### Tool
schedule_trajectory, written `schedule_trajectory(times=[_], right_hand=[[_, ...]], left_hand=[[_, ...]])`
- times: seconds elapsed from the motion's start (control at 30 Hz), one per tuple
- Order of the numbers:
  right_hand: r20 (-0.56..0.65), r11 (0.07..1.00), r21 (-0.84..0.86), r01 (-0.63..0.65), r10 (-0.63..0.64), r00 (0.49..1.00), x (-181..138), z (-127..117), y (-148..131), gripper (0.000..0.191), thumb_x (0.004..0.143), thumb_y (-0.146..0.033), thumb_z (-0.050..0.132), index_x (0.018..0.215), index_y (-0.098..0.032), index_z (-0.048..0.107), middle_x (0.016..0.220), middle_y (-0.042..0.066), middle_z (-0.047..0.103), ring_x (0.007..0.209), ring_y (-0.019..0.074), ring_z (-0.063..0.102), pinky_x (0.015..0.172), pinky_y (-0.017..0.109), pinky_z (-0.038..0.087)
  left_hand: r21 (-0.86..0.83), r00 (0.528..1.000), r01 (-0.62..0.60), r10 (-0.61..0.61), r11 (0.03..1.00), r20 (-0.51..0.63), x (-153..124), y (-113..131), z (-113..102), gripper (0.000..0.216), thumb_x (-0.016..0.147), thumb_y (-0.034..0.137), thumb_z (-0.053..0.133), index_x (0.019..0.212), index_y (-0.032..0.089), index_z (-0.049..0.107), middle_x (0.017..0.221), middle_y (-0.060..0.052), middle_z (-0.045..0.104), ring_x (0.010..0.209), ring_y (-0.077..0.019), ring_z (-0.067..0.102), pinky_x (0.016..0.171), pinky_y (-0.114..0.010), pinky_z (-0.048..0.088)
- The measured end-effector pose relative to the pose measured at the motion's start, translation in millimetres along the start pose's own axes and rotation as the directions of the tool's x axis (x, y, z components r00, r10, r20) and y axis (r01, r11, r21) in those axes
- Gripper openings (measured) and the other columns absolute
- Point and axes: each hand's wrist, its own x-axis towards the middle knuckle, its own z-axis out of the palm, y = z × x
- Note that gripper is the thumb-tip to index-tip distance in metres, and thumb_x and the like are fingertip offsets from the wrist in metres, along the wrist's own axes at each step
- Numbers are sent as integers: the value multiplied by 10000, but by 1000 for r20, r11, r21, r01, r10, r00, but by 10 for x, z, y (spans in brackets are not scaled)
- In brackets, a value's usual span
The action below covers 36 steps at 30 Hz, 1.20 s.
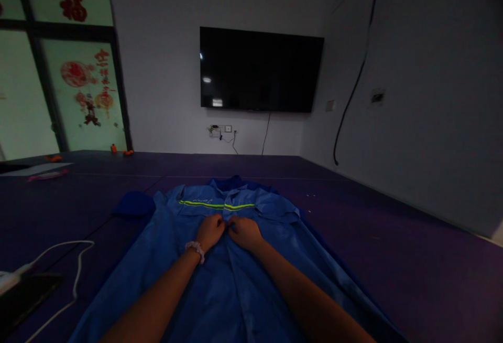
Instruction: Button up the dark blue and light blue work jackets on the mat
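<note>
A blue work jacket lies spread on the purple table, collar pointing away from me. Yellow-green stripes cross its chest, with white lettering above them on the left. Both my hands meet at the front placket, just below the stripes. My left hand, a pale scrunchie on its wrist, is closed with its fingers pinching one edge of the placket. Close beside it, my right hand is closed on the other edge. Whatever small fastener may lie between the fingertips is hidden.
The purple tabletop reaches back to the wall. At left lie a blue cap, a white cable, a dark phone-like device and small orange objects. A television hangs on the wall; a black cable dangles at right.
</note>
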Motion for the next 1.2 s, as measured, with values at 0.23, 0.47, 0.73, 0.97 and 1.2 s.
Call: schedule_trajectory(times=[0.23,0.47,0.73,0.97,1.2], right_hand=[[-43,995,7,-95,95,995,-27,7,-1,309,875,-401,376,986,-198,581,917,77,666,846,194,618,682,250,403],[-32,971,183,-153,161,986,-257,-113,18,331,896,-297,354,872,-140,645,835,78,675,754,154,616,613,208,388],[45,979,179,-100,94,995,-766,-113,-95,403,827,-484,432,714,-170,658,678,45,658,630,150,593,520,221,325],[42,982,165,-96,90,995,-951,-212,-208,335,730,-508,530,826,-215,660,737,28,667,675,153,597,538,224,321],[42,971,197,-134,129,991,-940,-207,-183,173,684,-305,550,771,-207,663,722,15,670,657,146,591,516,215,301]], left_hand=[[-79,999,45,-46,996,-13,8,-52,-29,268,804,157,347,603,160,525,596,6,561,625,-104,520,569,-193,331],[-109,997,54,-48,993,54,-222,-27,-151,235,776,165,392,613,160,561,641,-1,575,694,-118,544,633,-194,388],[-177,991,-125,132,976,27,-793,173,-112,109,687,91,538,691,161,622,893,-51,610,889,-155,553,850,-253,406],[-63,949,-252,259,966,179,-924,281,-117,229,710,111,541,893,199,647,1003,-47,583,985,-181,500,876,-281,378],[-39,879,-399,394,916,267,-922,314,-179,209,821,223,468,955,218,628,1027,-47,556,982,-183,476,860,-299,369]])
